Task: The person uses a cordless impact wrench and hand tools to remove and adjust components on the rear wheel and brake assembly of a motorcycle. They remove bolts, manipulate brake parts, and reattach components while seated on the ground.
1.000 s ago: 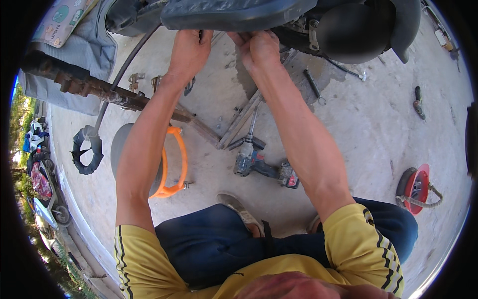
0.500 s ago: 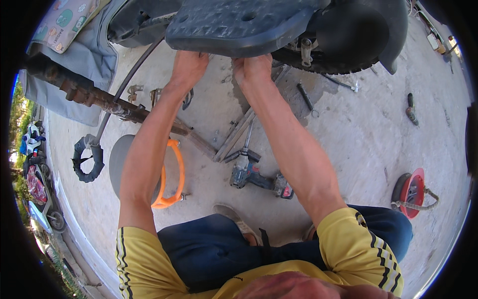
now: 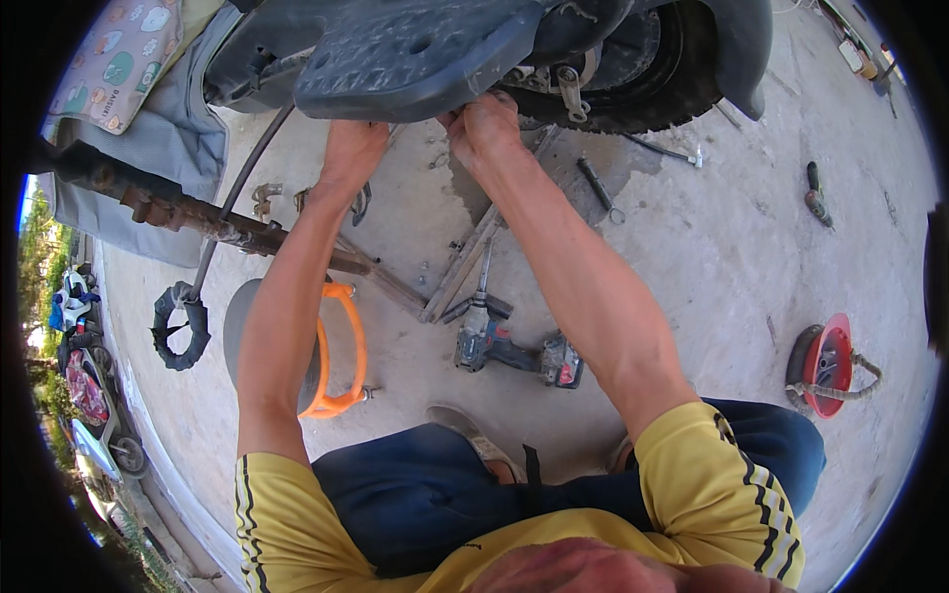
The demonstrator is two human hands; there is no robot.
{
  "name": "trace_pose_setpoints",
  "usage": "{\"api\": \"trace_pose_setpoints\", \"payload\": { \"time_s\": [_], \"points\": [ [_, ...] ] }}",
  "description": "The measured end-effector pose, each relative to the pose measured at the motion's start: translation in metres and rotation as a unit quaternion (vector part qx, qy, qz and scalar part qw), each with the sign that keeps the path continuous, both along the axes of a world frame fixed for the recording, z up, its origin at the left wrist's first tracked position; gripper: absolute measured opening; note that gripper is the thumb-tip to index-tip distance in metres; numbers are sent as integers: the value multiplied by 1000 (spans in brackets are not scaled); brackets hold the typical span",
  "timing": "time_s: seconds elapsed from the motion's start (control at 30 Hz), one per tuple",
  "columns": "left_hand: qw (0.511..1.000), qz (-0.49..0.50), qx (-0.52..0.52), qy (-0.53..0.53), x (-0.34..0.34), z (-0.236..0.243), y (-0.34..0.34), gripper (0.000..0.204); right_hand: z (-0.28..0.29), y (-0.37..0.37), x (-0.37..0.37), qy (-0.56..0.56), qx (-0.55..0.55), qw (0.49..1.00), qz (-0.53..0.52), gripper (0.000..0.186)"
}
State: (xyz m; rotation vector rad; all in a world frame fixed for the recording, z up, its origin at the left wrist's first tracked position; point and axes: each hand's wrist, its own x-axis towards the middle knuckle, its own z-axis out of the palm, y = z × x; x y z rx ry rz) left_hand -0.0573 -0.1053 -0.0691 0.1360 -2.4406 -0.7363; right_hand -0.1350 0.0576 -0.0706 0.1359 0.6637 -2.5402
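Above me is a dark textured plastic footboard [image 3: 405, 54] on a scooter body, with a black-tyred wheel [image 3: 672, 69] to its right and a metal link [image 3: 568, 94]. My left hand [image 3: 354, 150] is curled beneath the board's near edge, its fingertips mostly hidden. My right hand [image 3: 482, 133] is bent in under the board beside the link, fingers curled round something I cannot make out. A cordless power tool [image 3: 494, 346] with a long shaft lies on the concrete between my forearms. A dark cylindrical tool [image 3: 598, 188] lies right of my right hand.
A rusty steel bar [image 3: 208, 212] crosses at left near a black hose [image 3: 252, 163] and grey cloth [image 3: 178, 148]. An orange-framed stool [image 3: 351, 356] is by my left forearm. A red wheel-shaped item with rope [image 3: 828, 366] sits right; parked two-wheelers [image 3: 94, 395] line the far left.
The footboard and scooter body have shifted left, showing more of the wheel. My right hand has moved left with them, and my left hand has also shifted slightly left.
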Motion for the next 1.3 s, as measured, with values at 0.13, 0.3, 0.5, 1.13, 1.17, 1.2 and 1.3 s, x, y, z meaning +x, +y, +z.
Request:
{"api": "trace_pose_setpoints", "payload": {
  "time_s": [0.13,0.3,0.5,1.13,1.17,1.2,1.3],
  "points": [
    [999,28,12,-31,-1,0,3,30,3,-1,5,-10,-11,999,-33,12],
    [983,-33,-181,12,-16,-2,2,27,3,6,3,-18,-16,999,-47,12],
    [969,-67,-217,102,-39,-6,36,26,-20,56,-2,78,79,991,-77,16],
    [964,57,-249,68,-28,-13,65,51,-52,56,0,55,-23,982,-180,16],
    [961,70,-251,88,-17,-15,66,49,-50,56,-1,43,-26,983,-178,17],
    [957,84,-254,110,-10,-14,68,47,-47,56,-3,33,-30,984,-175,17],
    [967,43,245,47,6,-17,76,44,-51,56,-9,70,11,981,-181,17]
  ]
}}
